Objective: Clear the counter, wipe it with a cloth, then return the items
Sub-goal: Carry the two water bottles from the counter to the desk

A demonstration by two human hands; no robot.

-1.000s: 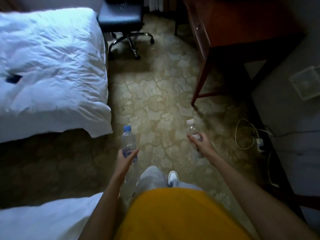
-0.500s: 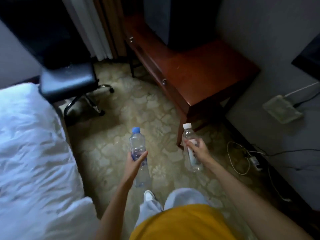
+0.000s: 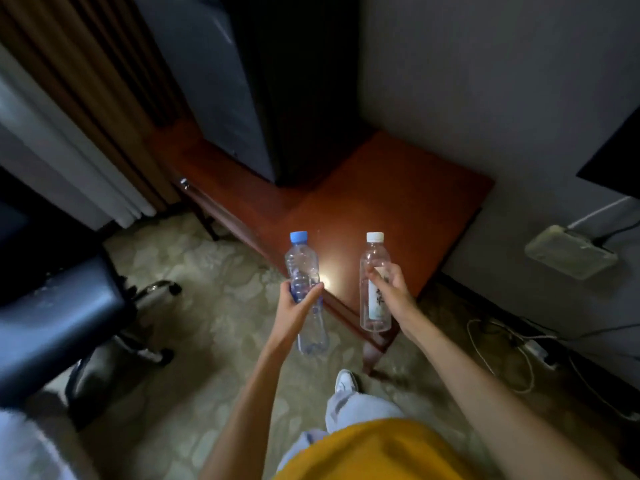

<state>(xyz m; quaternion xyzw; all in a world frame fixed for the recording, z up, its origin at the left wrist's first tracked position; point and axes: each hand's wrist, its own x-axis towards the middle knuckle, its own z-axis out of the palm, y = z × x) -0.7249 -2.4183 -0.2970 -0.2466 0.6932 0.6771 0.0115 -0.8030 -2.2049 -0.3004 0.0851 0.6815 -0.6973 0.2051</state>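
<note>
Both our grips are full: our left hand (image 3: 294, 308) wraps its fingers and thumb round the middle of the blue-capped bottle (image 3: 304, 289), and our right hand (image 3: 393, 296) curls round the white-capped bottle (image 3: 374, 282) at its label. We hold both bottles upright, caps up, side by side but apart, with nothing between them except a bright glare spot on the wood behind. Each looks clear and close to empty, though we cannot tell for sure in this dim light.

Just beyond our grips lies the table (image 3: 398, 199), a reddish-brown wooden top set into the corner of the room. The bottles hang in the air before its near edge; the white-capped one sits over the near corner, the blue-capped one over the front edge, its base down over the carpet (image 3: 221, 299). Neither touches the wood.

Farther back on the table, past both bottles, stands a tall dark box-like unit (image 3: 249, 98). To the left of our left grip, well apart, is a black office chair (image 3: 59, 317), with curtains (image 3: 79, 126) behind it. To the right of our right grip, a pale flat device (image 3: 569, 252) sits against the wall, and cables (image 3: 498, 348) trail over the floor below it. Under our arms we see a yellow shirt (image 3: 374, 452), pale trousers and one white shoe (image 3: 344, 381).
</note>
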